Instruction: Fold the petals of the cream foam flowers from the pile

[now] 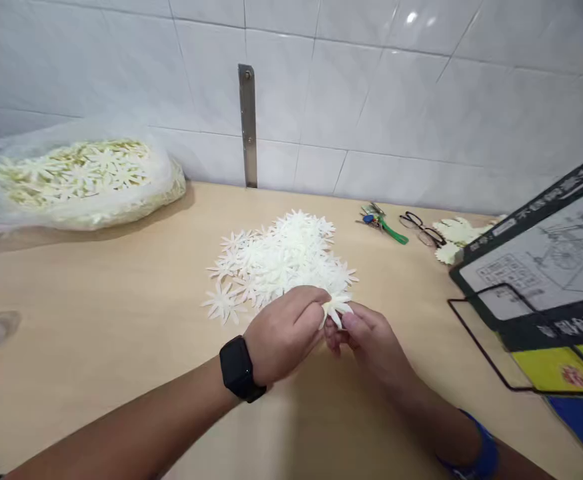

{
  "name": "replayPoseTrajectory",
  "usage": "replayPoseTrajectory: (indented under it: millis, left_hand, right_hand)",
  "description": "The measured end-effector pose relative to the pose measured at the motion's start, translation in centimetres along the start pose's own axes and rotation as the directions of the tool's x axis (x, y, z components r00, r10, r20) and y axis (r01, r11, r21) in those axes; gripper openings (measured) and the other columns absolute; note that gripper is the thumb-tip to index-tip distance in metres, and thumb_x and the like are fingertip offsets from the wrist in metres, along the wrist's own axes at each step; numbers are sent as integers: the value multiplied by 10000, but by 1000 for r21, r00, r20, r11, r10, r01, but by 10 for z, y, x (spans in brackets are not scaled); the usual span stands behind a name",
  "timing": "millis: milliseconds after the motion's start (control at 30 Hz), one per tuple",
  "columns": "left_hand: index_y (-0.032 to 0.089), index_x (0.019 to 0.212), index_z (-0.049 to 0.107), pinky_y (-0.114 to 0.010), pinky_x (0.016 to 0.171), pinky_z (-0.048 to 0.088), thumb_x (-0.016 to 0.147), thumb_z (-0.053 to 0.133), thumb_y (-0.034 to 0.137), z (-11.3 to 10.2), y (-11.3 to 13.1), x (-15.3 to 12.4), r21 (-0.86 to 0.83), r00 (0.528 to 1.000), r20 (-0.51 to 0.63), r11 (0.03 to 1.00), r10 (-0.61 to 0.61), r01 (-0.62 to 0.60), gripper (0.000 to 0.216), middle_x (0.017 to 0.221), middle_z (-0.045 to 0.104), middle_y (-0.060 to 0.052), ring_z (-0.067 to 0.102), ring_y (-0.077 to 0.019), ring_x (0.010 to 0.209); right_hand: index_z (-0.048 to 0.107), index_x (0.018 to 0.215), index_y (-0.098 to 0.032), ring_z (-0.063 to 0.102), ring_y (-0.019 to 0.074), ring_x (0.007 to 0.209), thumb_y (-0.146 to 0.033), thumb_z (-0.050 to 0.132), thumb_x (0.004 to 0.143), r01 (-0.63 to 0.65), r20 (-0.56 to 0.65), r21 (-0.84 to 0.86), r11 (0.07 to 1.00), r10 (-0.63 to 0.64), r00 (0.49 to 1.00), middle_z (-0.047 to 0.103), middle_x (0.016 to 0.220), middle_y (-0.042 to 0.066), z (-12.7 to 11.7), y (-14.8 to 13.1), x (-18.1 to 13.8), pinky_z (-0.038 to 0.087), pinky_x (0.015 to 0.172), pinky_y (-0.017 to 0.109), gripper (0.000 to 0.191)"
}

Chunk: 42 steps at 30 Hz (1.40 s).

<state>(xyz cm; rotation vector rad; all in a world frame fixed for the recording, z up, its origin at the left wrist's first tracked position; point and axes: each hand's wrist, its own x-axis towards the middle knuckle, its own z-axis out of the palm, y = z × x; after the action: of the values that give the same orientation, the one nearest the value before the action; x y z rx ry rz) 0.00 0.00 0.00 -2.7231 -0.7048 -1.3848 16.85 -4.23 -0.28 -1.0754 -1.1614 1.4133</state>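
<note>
A heap of white star-shaped flower pieces lies on the light wooden table. Just in front of it, my left hand, with a black watch on the wrist, and my right hand meet with fingers curled. Both pinch the same white flower piece, which sticks up between the fingertips. The fingertips partly hide its lower petals.
A clear plastic bag of more flower pieces sits at the back left. Keys, glasses and a few cream flower pieces lie at the back right. A black wire stand with printed sheets fills the right side. A tiled wall runs behind.
</note>
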Motion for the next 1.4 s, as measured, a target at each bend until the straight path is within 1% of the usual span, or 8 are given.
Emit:
replayPoseTrajectory:
  millis: [133, 267, 400, 600, 733, 1033, 1233, 1400]
  left_hand:
    - [156, 831, 511, -316, 786, 548, 867, 547, 104, 1, 2, -3, -22, 1000, 7, 1000, 2, -2, 72, 991, 663, -104, 624, -189, 938]
    - [132, 1004, 575, -306, 845, 548, 838, 579, 104, -4, 4, -2, -298, 976, 98, 930, -195, 216, 168, 1069, 666, -110, 635, -184, 977]
    - [126, 1173, 604, -285, 865, 554, 835, 632, 190, -9, 5, 5, -581, 875, 280, 655, -396, 483, 345, 1082, 688, -105, 663, -177, 962]
    - [167, 841, 747, -246, 792, 516, 876, 591, 196, -10, 8, 11, -588, 751, 346, 493, -563, 641, 163, 887, 728, -50, 659, -156, 840]
    - [153, 758, 717, -211, 677, 489, 856, 619, 239, -11, 6, 12, -608, 604, 452, 268, -657, 747, 163, 725, 688, -17, 614, -126, 704]
    - [132, 744, 580, -250, 712, 518, 816, 630, 285, -6, 1, 15, -687, 430, 637, -217, -640, 693, 177, 727, 611, -3, 599, -107, 677]
    - [155, 802, 533, -279, 709, 519, 829, 618, 301, -5, -1, 13, -691, 412, 624, -224, -664, 687, 171, 668, 597, 9, 616, -129, 673]
    - [147, 1043, 611, -219, 681, 487, 804, 666, 246, -6, -2, 11, -657, 474, 574, -30, -668, 753, 264, 734, 642, 3, 605, -105, 678]
  right_hand:
    - [617, 691, -173, 517, 130, 558, -343, 600, 876, 16, -13, -6, 1000, -16, 1000, 563, 607, -5, 2, 0, 0, 448, 502, 255, 252]
    - [606, 702, -175, 506, 125, 554, -292, 581, 871, 53, -50, -86, 995, -58, 997, 559, 604, -10, 1, -2, 2, 439, 517, 254, 207]
    - [557, 667, -182, 466, 116, 556, -256, 563, 867, 106, -75, -231, 967, -126, 989, 507, 586, -25, 0, -2, 2, 411, 532, 246, 214]
    - [559, 682, -188, 464, 127, 588, -252, 531, 883, 174, 0, -277, 945, -181, 983, 503, 620, -14, 0, -3, -1, 412, 553, 252, 212]
    - [570, 672, -193, 479, 138, 588, -244, 512, 879, 174, 23, -280, 944, -174, 984, 521, 611, -6, -2, -6, 1, 422, 558, 263, 221]
    - [603, 686, -186, 505, 150, 619, -217, 504, 880, 115, 86, -132, 985, -105, 991, 567, 647, 10, -9, -1, 5, 423, 608, 282, 221]
    - [614, 701, -186, 497, 147, 620, -229, 521, 888, 81, 122, -29, 996, -77, 989, 589, 662, 12, -12, 5, 6, 406, 620, 282, 213]
    - [598, 692, -187, 493, 145, 627, -226, 499, 889, 83, 103, -103, 991, -72, 992, 571, 669, 8, -10, 1, 8, 410, 617, 276, 224]
